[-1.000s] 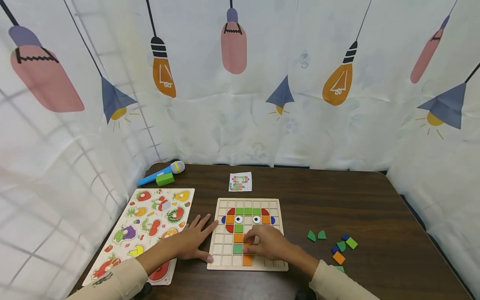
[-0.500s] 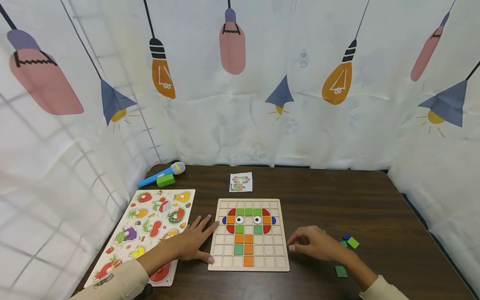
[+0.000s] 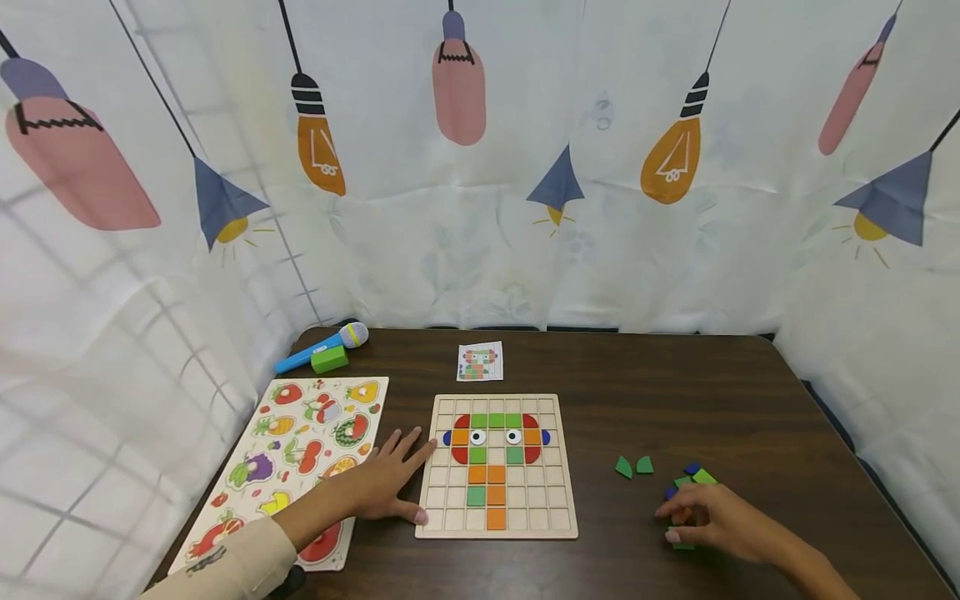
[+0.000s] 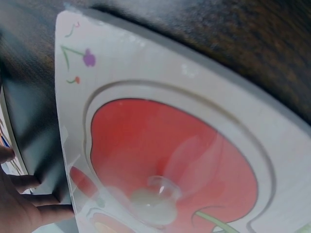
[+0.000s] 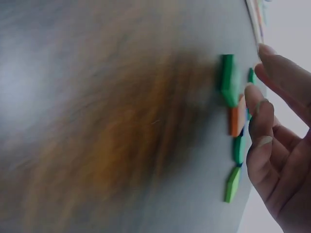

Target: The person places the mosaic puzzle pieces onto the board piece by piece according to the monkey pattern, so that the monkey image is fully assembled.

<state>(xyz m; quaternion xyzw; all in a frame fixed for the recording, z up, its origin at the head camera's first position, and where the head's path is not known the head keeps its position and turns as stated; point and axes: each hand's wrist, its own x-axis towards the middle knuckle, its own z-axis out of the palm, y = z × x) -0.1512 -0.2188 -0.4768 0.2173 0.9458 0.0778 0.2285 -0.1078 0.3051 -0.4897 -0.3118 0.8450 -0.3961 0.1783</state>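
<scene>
A wooden grid board (image 3: 546, 504) lies in front of me, with coloured tiles forming a face with two round eyes and a column of orange squares (image 3: 496, 495) and a green one below. My left hand (image 3: 390, 482) rests with spread fingers at the board's left edge, thumb at its lower left corner. My right hand (image 3: 708, 518) is over the loose tiles at the right, thumb and index finger apart, around an orange tile (image 5: 234, 120). A thick green tile (image 5: 227, 80) sits close to the fingertips in the right wrist view. Nothing shows gripped.
Two green quarter-round tiles (image 3: 633, 467) lie between board and pile. A fruit puzzle board (image 3: 251, 492) is under my left forearm. Behind stand a small pattern card (image 3: 480, 362), a toy microphone (image 3: 322, 348) and a green block (image 3: 330, 359). A patterned curtain (image 3: 480, 250) surrounds the table.
My right hand has left the grid board and moved right to the loose tiles. An orange square shows where its fingers were. The left hand has stayed in place.
</scene>
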